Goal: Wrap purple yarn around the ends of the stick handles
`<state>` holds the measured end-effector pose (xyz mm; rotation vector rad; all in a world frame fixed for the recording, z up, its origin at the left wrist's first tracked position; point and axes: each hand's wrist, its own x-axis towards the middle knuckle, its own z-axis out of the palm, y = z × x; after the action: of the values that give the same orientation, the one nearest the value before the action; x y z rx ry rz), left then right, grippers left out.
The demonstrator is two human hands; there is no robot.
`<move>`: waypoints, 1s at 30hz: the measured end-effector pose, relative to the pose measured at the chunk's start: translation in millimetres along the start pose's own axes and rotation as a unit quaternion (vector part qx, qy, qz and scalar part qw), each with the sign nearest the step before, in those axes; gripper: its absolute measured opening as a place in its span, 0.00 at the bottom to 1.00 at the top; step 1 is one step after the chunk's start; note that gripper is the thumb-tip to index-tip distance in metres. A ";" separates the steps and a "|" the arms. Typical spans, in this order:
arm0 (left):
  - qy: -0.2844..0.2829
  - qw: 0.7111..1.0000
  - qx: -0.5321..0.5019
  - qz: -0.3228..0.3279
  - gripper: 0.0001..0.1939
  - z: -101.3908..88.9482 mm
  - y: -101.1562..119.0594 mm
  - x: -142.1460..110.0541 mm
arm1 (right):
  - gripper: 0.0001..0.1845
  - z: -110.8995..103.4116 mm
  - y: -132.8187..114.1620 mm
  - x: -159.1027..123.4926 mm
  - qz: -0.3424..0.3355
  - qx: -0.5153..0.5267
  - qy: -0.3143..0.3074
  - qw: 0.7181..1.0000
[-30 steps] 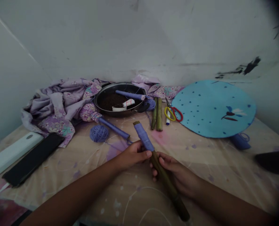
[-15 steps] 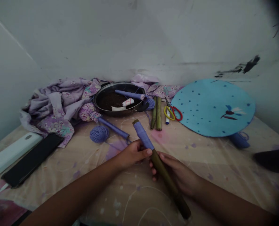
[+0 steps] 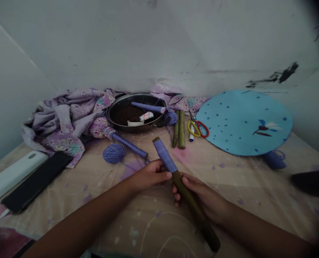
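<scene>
Both of my hands hold a thick green-brown stick (image 3: 193, 204), tilted so its far end points up and left. Purple yarn (image 3: 164, 156) is wound tightly around its far part, with the bare tip poking out. My left hand (image 3: 155, 173) is closed on the stick at the lower edge of the winding, thumb along the side. Lower down, my right hand (image 3: 197, 190) is closed around the bare stretch, its fingers curling beneath. A ball of purple yarn (image 3: 113, 154) lies to the left, and a strand runs from it toward my left hand.
Behind stands a black pan (image 3: 111, 120) holding dark soil and a purple-wrapped stick (image 3: 148, 107). Scissors (image 3: 198, 129) and two bare sticks (image 3: 182, 130) lie right of it. A blue round board (image 3: 240, 122) is at right. Bunched floral cloth (image 3: 65, 122) and a phone (image 3: 38, 181) are at left.
Almost nothing differs. The stick's near end has shifted very slightly to the right, and both hands keep their grip.
</scene>
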<state>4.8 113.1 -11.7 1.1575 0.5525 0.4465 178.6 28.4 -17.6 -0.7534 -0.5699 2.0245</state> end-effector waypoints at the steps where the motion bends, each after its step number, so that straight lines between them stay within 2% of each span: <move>1: -0.009 1.000 -0.001 0.006 0.20 1.3 0.4 0.1 | 0.12 0.2 -0.2 -0.3 0.001 -0.005 0.000 1.000; 5: -0.020 0.999 -0.032 0.010 0.20 11.0 2.9 -0.3 | 0.13 -0.5 1.1 -1.0 0.015 0.000 0.001 1.000; 9: -0.025 0.999 -0.046 0.004 0.20 16.9 2.7 -0.5 | 0.11 -2.2 3.2 -0.3 0.002 0.006 -0.007 1.000; 13: -0.065 0.996 -0.068 0.003 0.20 9.8 -1.6 -0.9 | 0.09 -2.2 3.1 0.3 -0.002 -0.001 -0.006 1.000; 16: -0.023 0.999 -0.047 0.002 0.22 1.1 -1.9 -1.8 | 0.10 -0.7 1.9 -0.2 0.001 -0.004 0.001 1.000; 18: -0.020 0.999 -0.024 -0.005 0.22 -1.9 0.3 -2.3 | 0.11 0.2 1.2 -0.9 0.003 -0.008 0.000 1.000; 21: -0.055 0.999 0.000 0.001 0.21 0.3 4.1 -1.6 | 0.11 0.3 1.0 -1.6 -0.001 -0.022 -0.001 1.000; 24: -0.087 0.996 -0.028 0.011 0.22 6.3 4.2 0.1 | 0.14 -0.9 2.0 -1.2 -0.002 -0.028 0.001 1.000; 25: -0.082 0.996 -0.037 0.011 0.22 8.0 3.3 0.6 | 0.14 -1.4 2.5 -0.9 0.000 -0.021 0.002 1.000; 28: -0.016 1.000 -0.025 0.009 0.21 11.2 0.6 1.1 | 0.11 -2.6 3.5 -0.4 0.009 0.012 -0.001 1.000; 30: -0.002 1.000 -0.028 0.006 0.21 11.9 -0.1 0.6 | 0.11 -3.0 3.7 -0.5 0.012 0.025 -0.002 1.000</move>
<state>12.7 104.8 -8.4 1.1092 0.5267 0.4678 178.8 26.4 -22.0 -0.7302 -0.5130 2.0553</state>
